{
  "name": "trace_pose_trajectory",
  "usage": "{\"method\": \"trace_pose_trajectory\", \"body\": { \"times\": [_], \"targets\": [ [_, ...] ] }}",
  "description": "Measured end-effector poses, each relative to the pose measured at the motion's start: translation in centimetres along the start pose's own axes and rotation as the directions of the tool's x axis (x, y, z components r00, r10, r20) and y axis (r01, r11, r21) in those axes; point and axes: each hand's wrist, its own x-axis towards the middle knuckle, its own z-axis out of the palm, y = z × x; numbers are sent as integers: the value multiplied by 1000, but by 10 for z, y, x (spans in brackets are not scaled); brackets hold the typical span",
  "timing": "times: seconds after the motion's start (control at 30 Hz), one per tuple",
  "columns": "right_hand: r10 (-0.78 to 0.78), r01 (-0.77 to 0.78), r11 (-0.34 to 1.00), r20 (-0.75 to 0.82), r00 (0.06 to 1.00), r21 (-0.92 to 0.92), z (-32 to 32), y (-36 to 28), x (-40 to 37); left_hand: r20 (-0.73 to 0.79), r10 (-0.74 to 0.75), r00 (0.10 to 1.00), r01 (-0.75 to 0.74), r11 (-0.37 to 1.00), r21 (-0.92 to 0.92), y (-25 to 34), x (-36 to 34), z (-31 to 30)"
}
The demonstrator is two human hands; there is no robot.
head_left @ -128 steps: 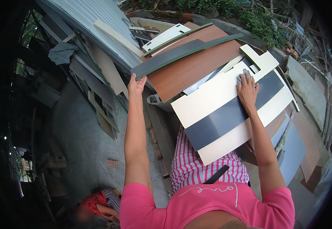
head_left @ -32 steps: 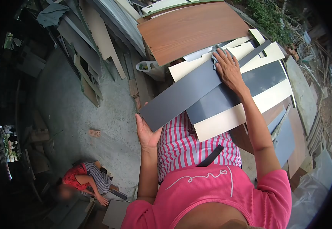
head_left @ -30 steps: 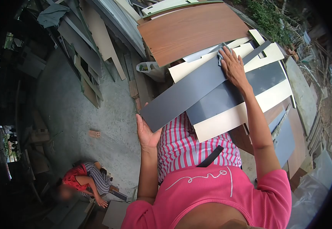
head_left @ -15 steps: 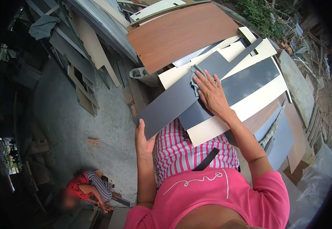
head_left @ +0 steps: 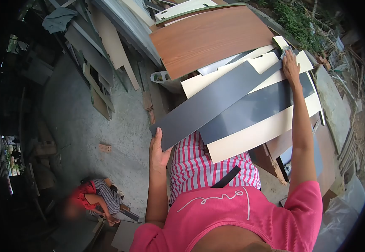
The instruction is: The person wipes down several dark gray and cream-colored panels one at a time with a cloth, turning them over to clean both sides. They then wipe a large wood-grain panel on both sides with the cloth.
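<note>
My left hand (head_left: 160, 150) grips the near left corner of a long dark grey panel (head_left: 210, 103), its thumb lying on top. The panel has a notch cut out and narrows to a thin strip at its far right end. At that end my right hand (head_left: 291, 69) presses a crumpled grey-blue cloth (head_left: 284, 52), mostly hidden beneath the fingers. Under the grey panel lie a darker glossy panel (head_left: 258, 107) and cream panels (head_left: 249, 136), stacked in front of my striped trousers.
A wood-grain brown board (head_left: 212, 38) lies at the back of the pile. Several boards (head_left: 88, 50) lean at the left, a cloth draped over them. A small brick (head_left: 105, 148) sits on the concrete floor. Another person (head_left: 102, 201) crouches at the lower left. Plants and debris border the right.
My right hand has slid with the cloth from the panel's middle to its far right end, the arm stretching out. My left hand keeps its hold on the near corner.
</note>
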Motion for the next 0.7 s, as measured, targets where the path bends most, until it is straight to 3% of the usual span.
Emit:
{"method": "trace_pose_trajectory", "body": {
  "times": [0.17,0.33,0.37,0.43,0.5,0.57,0.6,0.63,0.7],
  "targets": [
    [92,-83,992,85,992,-98,57,84,74,18,-11,1000,11,1000,9,-5,7,-12],
    [58,-56,995,18,998,-78,96,123,102,9,1,1000,-1,1000,10,-11,10,-20],
    [63,-62,994,14,998,-90,85,116,99,10,4,1000,-4,1000,1,-12,11,-18],
    [138,-115,987,236,962,-110,63,88,84,17,11,1000,-11,1000,7,-11,9,-14],
    [156,-149,987,163,974,-55,25,28,39,27,13,1000,-14,1000,14,-11,8,-8],
    [112,-112,993,5,994,-30,10,-15,1,-62,124,990,-115,985,125,-12,8,-5],
    [107,-107,994,-2,994,-20,-1,-33,-14,-97,254,962,-216,930,297,-17,15,-12],
    [101,-101,995,-7,995,-8,-8,-47,-26,-88,249,964,-214,931,297,-13,14,-10],
    [142,-142,989,-5,990,29,-9,-61,-39,-55,691,720,-458,534,711,2,6,1]
  ]
}}
